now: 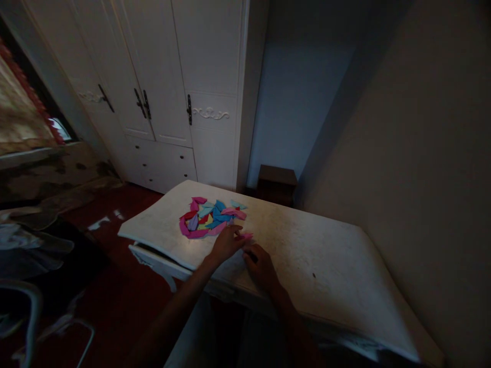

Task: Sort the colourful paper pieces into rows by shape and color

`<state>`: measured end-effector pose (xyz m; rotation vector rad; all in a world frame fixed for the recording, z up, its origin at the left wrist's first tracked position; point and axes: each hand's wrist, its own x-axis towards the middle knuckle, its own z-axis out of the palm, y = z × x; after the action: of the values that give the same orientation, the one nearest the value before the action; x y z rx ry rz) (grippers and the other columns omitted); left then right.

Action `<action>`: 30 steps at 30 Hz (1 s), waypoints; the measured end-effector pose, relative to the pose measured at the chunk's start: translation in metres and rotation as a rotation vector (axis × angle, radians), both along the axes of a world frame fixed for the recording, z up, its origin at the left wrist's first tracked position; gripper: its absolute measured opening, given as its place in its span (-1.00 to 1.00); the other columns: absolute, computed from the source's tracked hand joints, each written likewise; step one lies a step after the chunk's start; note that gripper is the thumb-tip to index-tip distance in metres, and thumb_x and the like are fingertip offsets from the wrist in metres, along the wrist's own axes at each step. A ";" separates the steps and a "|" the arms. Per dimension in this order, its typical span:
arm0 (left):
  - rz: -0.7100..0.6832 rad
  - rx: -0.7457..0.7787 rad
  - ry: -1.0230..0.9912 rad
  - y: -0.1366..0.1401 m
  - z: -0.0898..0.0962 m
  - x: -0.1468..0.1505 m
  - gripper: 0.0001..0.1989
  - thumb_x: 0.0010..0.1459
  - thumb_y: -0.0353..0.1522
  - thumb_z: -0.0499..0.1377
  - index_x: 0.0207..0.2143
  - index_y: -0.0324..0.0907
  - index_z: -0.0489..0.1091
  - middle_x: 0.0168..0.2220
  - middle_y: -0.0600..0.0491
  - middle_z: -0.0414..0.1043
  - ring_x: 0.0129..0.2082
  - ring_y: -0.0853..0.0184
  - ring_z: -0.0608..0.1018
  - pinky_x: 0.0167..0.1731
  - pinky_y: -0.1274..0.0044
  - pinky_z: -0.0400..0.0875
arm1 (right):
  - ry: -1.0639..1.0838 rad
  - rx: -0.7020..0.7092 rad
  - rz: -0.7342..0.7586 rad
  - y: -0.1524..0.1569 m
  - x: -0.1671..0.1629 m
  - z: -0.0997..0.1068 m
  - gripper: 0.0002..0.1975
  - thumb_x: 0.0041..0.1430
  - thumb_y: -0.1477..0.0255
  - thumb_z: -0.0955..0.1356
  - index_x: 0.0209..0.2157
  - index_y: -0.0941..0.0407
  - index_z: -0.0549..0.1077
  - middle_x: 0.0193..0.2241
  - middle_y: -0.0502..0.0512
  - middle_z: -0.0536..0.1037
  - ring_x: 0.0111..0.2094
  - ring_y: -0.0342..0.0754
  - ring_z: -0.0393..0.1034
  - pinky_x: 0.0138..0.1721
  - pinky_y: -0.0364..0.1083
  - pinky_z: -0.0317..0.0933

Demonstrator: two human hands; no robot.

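Between my two hands is a small pink folded paper piece [247, 236]. My left hand [227, 243] has its thumb and fingers closed on the pink paper. My right hand [261, 263] is curled just below and to the right, fingers bent and pressed together at the paper's lower end; what sits inside its grip is too dark and small to make out. Left of my hands, a loose pile of folded paper pieces [218, 214] in pink, blue, red, yellow, purple and pale green lies on the white table [299, 240].
A white wardrobe [215, 66] with dark handles stands behind the table. A brown cabinet [278, 176] sits in the corner by the wall. A small dark speck [314, 275] lies on the tabletop. At the left are heaped cloth [34, 255] and a metal frame [32, 306].
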<state>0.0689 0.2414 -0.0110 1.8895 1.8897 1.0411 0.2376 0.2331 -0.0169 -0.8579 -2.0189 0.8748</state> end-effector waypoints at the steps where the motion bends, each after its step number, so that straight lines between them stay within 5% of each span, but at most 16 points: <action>1: -0.004 0.010 -0.010 -0.004 -0.003 0.000 -0.61 0.03 -0.28 0.27 -0.08 -0.23 0.42 -0.26 -0.01 0.50 -0.24 0.26 0.54 -0.21 0.45 0.44 | 0.004 -0.005 -0.008 0.000 0.000 0.000 -0.86 0.12 0.48 0.28 -0.31 0.12 0.47 -0.32 0.10 0.50 -0.26 -0.03 0.39 -0.16 -0.06 0.25; 5: 0.020 0.111 0.021 -0.011 0.001 -0.002 -0.62 0.14 -0.15 0.19 -0.08 -0.21 0.40 -0.21 -0.02 0.48 -0.23 0.27 0.54 -0.20 0.45 0.45 | 0.015 -0.031 -0.048 -0.001 0.000 0.000 -0.85 0.13 0.47 0.27 -0.28 0.12 0.46 -0.30 0.10 0.49 -0.26 -0.04 0.38 -0.17 -0.07 0.25; 9: 0.077 0.224 0.296 -0.003 0.024 -0.026 -0.65 0.23 -0.22 0.08 0.02 -0.17 0.35 0.01 -0.08 0.40 0.02 0.20 0.44 0.02 0.36 0.34 | -0.001 -0.027 -0.065 -0.001 0.001 -0.001 -0.81 0.13 0.47 0.27 -0.22 0.13 0.46 -0.28 0.10 0.49 -0.25 -0.04 0.38 -0.17 -0.07 0.25; 14: 0.173 -0.059 0.563 0.005 0.021 -0.074 -0.43 0.19 -0.08 0.08 0.13 -0.26 0.27 0.21 -0.26 0.19 0.24 -0.05 0.20 0.14 0.13 0.13 | -0.022 -0.028 -0.061 -0.001 0.002 -0.003 -0.79 0.12 0.46 0.27 -0.21 0.14 0.46 -0.28 0.10 0.49 -0.26 -0.04 0.39 -0.18 -0.07 0.27; 19: 0.033 -0.146 0.568 -0.011 -0.001 -0.089 -0.17 0.13 0.07 0.05 0.28 -0.27 0.03 0.31 -0.29 -0.01 0.32 -0.09 0.02 0.21 0.03 -0.16 | 0.007 0.000 -0.108 0.000 -0.009 0.002 -0.79 0.14 0.47 0.25 -0.20 0.13 0.45 -0.26 0.13 0.49 -0.26 -0.04 0.39 -0.24 -0.08 0.30; 24: -0.171 0.002 0.535 -0.017 0.001 -0.086 -0.17 0.18 0.02 0.03 0.32 -0.28 -0.09 0.31 -0.26 -0.02 0.33 0.05 0.02 0.25 0.11 -0.19 | -0.104 0.250 -0.036 0.019 -0.053 0.023 -0.73 0.14 0.52 0.26 -0.12 0.16 0.45 -0.19 0.20 0.48 -0.13 0.02 0.34 -0.06 0.00 0.26; 30: -0.067 0.110 0.535 -0.013 0.005 -0.113 -0.37 0.27 -0.10 0.00 0.25 -0.31 0.09 0.24 -0.23 0.16 0.31 0.10 0.10 0.28 0.19 -0.13 | -0.490 0.441 0.162 0.085 -0.106 0.030 -0.57 0.12 0.51 0.33 0.06 0.21 0.39 0.10 0.33 0.36 0.13 0.11 0.21 0.15 0.11 0.08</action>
<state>-0.0442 0.2282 -0.0062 2.4657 2.0423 0.6697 0.1313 0.3177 0.0131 -0.7057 -2.6019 0.2817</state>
